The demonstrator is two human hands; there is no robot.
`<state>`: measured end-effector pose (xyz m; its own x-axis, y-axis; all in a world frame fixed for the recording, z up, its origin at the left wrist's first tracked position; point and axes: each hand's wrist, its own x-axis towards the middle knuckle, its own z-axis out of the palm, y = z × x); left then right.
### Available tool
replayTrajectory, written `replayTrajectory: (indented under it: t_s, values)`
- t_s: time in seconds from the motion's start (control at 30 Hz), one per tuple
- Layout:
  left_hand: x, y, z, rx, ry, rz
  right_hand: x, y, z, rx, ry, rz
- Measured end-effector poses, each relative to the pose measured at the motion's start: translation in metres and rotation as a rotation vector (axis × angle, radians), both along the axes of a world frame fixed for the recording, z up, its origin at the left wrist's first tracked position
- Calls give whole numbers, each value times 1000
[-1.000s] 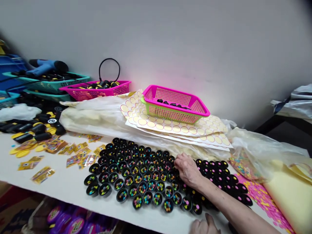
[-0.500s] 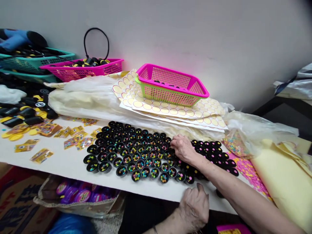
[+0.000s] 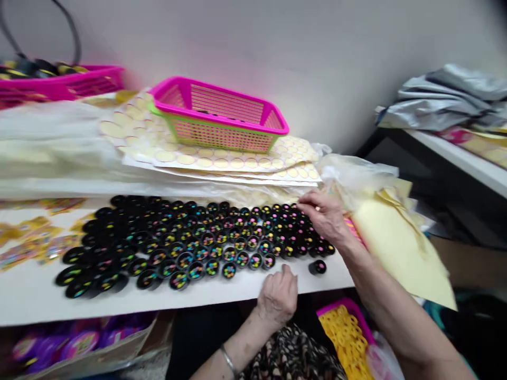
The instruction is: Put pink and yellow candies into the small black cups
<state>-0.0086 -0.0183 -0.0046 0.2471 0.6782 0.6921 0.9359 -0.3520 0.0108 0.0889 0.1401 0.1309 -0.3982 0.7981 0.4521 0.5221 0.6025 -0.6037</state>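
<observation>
black round cups (image 3: 313,268) mostly show bright pellets (image 3: 228,270), any unfilled ones unclear. we cannot tell the grip of our left hand (image 3: 279,296) or right hand (image 3: 327,217).

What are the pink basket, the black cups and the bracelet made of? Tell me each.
Pink basket: plastic, semi-glossy, judging by its moulded lattice walls and smooth rim.
Black cups: probably hard plastic, given their thin, uniform rims and slight sheen.
Bracelet: likely polished metal, from its silvery shine; coated plastic is possible.
</observation>
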Motion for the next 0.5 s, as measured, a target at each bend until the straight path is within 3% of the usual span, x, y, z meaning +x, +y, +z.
replayTrajectory:
  t_s: [0.1, 0.2, 0.33, 0.5]
  values:
    - [-1, 4, 1, 27, 23, -19, 77, -14, -16, -54, 208, -378]
    - [0, 7, 1, 45, 50, -32, 139, -34, -52, -197, 161, -621]
    - [1, 8, 2, 53, 74, -22, 176, -51, -95, -202, 4, -673]
    - [3, 8, 4, 44, 78, -16, 179, -54, -109, -157, -98, -668]
